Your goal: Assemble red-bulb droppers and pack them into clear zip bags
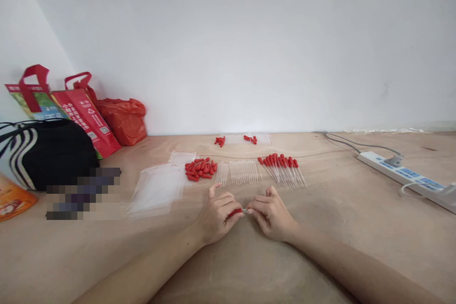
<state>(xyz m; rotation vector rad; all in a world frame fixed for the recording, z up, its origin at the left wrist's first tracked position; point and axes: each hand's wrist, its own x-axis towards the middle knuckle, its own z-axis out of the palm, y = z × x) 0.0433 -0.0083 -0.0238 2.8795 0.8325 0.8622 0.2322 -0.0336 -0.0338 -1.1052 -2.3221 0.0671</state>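
My left hand pinches a red rubber bulb between thumb and fingers. Facing it, my right hand is closed on a thin glass dropper tube, whose end meets the mouth of the bulb; most of the tube is hidden by the fingers. Beyond my hands lies a pile of red rubber bulbs. Beside it, bare glass tubes rest in a row. Further right, droppers fitted with red bulbs lie side by side, tips toward me.
Clear plastic bags lie left of the bulbs. Small bags with more red bulbs sit near the wall. At right is a power strip with cables. Shopping bags, a black bag and an orange packet stand at left.
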